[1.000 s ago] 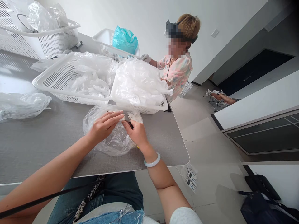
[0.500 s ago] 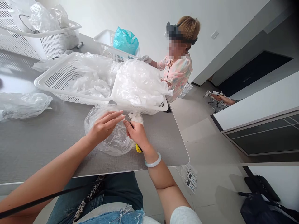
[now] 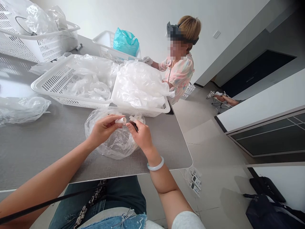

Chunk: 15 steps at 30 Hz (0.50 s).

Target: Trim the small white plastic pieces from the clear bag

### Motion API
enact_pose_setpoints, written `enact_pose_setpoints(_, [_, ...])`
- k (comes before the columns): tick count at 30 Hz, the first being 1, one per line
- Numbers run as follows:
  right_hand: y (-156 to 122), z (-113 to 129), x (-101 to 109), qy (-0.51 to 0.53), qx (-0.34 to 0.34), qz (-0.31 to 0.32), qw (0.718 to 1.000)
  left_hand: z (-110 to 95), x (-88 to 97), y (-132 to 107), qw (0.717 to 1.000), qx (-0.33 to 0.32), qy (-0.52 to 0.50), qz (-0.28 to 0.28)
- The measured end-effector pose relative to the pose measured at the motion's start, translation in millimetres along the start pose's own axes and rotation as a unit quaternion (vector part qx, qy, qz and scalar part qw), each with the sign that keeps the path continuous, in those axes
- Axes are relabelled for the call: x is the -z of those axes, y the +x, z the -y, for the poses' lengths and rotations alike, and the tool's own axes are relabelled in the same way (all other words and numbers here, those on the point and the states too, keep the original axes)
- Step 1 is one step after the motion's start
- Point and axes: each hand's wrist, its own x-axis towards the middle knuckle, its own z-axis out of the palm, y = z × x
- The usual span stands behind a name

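Observation:
My left hand pinches a small white tube-shaped piece between thumb and fingers, above a clear plastic bag lying on the grey table. Close to its right, my right hand is closed round a dark-tipped tool whose tip points at the white piece. A pale bangle circles my right wrist. A few more small white pieces lie in the bag just beyond my fingers.
Two white slotted baskets filled with clear plastic stand just behind the bag. Further baskets and a teal bag sit farther back. A loose plastic bag lies at left. Another person in gloves works at the table's far end.
My left hand has curled from flat fingers into a pinch and lifted the white piece. My right hand has shifted slightly up, hiding the tool's yellow end.

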Motion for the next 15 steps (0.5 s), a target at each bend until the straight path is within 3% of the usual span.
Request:
enact_pose_setpoints(6, [-1,-1,-3,-0.121,0.029,0.011,0.992,-4,-2.1,0,0.997,0.017,-0.066,0.02])
enact_pose_setpoints(11, [-1,-1,-3,-0.139,0.03,0.018,0.99,-10,1.6,2,0.992,0.064,-0.101,0.048])
enact_pose_setpoints(15, [-1,0,-6,-0.149,0.022,0.02,0.988,-11,3.2,4,0.983,0.094,-0.154,0.028])
